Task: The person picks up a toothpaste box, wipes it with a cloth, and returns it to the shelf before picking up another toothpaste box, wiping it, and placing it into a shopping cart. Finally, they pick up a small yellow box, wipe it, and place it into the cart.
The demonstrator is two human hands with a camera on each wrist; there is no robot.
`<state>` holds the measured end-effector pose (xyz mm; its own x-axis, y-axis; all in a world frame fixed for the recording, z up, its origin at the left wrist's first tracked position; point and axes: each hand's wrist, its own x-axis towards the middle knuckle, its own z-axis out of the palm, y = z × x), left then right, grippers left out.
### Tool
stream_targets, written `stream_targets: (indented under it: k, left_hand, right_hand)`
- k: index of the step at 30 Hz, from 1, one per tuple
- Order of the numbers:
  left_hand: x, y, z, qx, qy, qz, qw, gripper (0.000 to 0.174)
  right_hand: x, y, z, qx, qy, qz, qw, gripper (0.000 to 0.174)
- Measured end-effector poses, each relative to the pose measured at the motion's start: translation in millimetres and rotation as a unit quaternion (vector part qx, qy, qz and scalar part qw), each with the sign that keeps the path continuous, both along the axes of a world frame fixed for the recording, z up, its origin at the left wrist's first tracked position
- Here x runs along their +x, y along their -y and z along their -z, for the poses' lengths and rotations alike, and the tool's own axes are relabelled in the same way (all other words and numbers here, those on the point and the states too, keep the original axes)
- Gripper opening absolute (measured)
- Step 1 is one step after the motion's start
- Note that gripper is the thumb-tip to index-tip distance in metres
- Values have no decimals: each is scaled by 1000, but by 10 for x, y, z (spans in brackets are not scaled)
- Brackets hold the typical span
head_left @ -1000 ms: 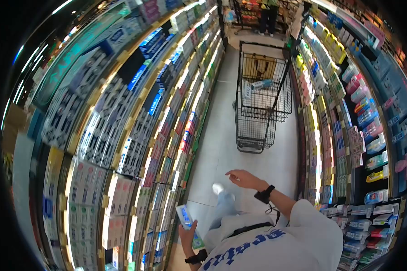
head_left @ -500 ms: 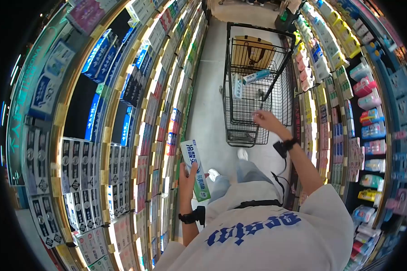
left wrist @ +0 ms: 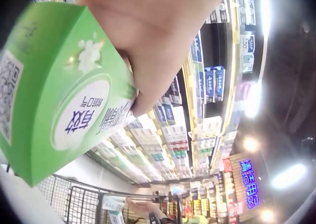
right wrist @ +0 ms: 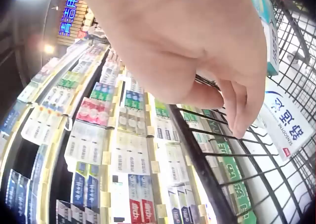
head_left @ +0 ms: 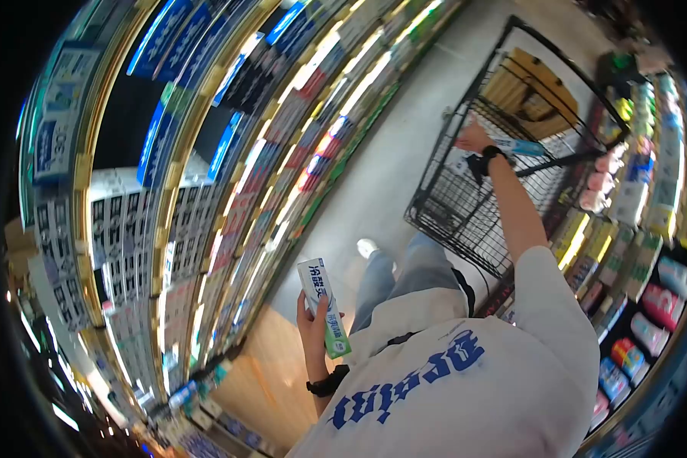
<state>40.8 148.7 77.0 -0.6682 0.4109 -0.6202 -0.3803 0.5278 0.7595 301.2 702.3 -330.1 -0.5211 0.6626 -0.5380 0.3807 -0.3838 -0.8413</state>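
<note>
Reaching out over the cart (head_left: 466,221), the person has brought the right hand (head_left: 475,139) further forward: a second ago it hung above bare floor, half a second ago at the basket's near end, and now it is above the wire mesh, beside the boxes lying inside. Its fingers curl loosely with nothing between them; whether they touch the wire I can't tell. The left hand (head_left: 311,328) has stayed clamped round a green-and-white box (left wrist: 74,93), thumb across the front, holding it low on the person's left, well apart from the other hand. The box's lettering faces up more plainly than in the first glimpse, where it was smeared. The whole aisle has swung aslant in the head view, and the shelves (head_left: 130,229) on the left are blurred.

From above, the right hand and its wristband (head_left: 490,159) cover most of the white box (right wrist: 285,120) in the cart; the right wrist view shows it, with a teal-and-white box (right wrist: 269,34) just beside it, partly cut off by the hand. The brown bag (head_left: 530,91) lies behind wire, and from the left wrist most left-hand fingers are hidden.
</note>
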Motion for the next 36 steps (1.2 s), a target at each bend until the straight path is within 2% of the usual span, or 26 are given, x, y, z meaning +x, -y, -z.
stream_targets:
  k: [2,3,4,5,6,7,8,9,10,11,13,14,16,17,19,20,22,23,26,28,30,31,32,33,35,36]
  left_hand:
    - [54,82,-42,-26,-11,-32,999,58]
    - [76,112,-53,-39,-10,-42,998,58]
    - [83,145,-49,-46,-17,-46,998,59]
    - [83,164,-41,-50,-22,-53,997,59]
    - [78,179,-32,-56,-26,-60,996,60]
    - [77,218,-44,-65,-27,-65,995,61]
    - [63,245,-67,-68,-27,-66,995,61]
    - [35,234,-81,-58,-30,-59,996,62]
    - [-7,224,-94,-47,-34,-54,997,64]
    - [-47,231,-107,-43,-34,-55,997,64]
    - [-120,263,-150,-10,-59,-49,997,63]
    - [-165,274,-188,0,-55,-45,997,63]
    - [-261,282,-253,52,-47,-58,996,56]
    - [-326,278,-254,67,-41,-52,996,56]
    - [-479,248,-250,126,10,-46,991,47]
    - [-545,187,-252,139,15,-26,990,43]
    - [-603,5,-261,179,-1,8,984,43]
    - [-629,-95,-280,207,-22,40,977,44]
    - [-626,-397,-443,282,-7,98,954,46]
    - [-609,-584,-408,337,5,114,934,51]
    - [-501,-760,-476,347,52,95,931,51]
    - [-455,-835,-529,351,76,93,929,51]
    - [-410,-878,-558,349,76,96,929,51]
    - [-361,-917,-579,368,105,76,921,48]
    - [-309,-934,-573,384,139,62,911,46]
    - [-294,-905,-537,388,154,80,905,48]
  right_hand:
    - [381,-162,702,161,27,-156,974,72]
    - [205,-171,969,244,37,-224,943,82]
    - [31,-91,837,240,29,-232,942,82]
    - [-36,-56,652,93,21,-71,993,59]
    - [-77,-5,323,-60,15,93,994,41]
    - [-57,69,78,-212,14,254,944,34]
    - [-1,120,-61,-214,16,253,943,34]
    - [52,114,-193,19,202,107,973,31]
    - [74,106,-356,253,364,-49,895,28]
    - [101,155,-590,258,363,-48,894,28]
    - [230,394,-1110,339,310,78,885,24]
    - [282,502,-1331,345,315,84,880,24]
    - [420,699,-1787,358,171,182,900,29]
    - [447,853,-2095,371,174,189,892,29]
    - [338,1274,-2814,337,50,214,916,26]
    - [262,1482,-3161,348,51,215,911,26]
    - [53,1861,-3817,272,-91,183,940,16]
    - [-34,2010,-4041,279,-94,180,939,16]
    - [-397,2454,-4620,301,-65,85,948,12]
    - [-718,2846,-4981,499,-57,0,865,21]
    - [-936,3207,-5134,485,-93,-64,867,26]
    - [-1021,3356,-5215,469,-104,-133,867,27]
    - [-1099,3481,-5219,399,-161,-175,886,29]
    - [-1161,3586,-5262,378,-184,-223,879,36]
    - [-1271,3742,-5237,384,-222,-248,861,49]
    - [-1295,3790,-5200,384,-219,-244,863,49]
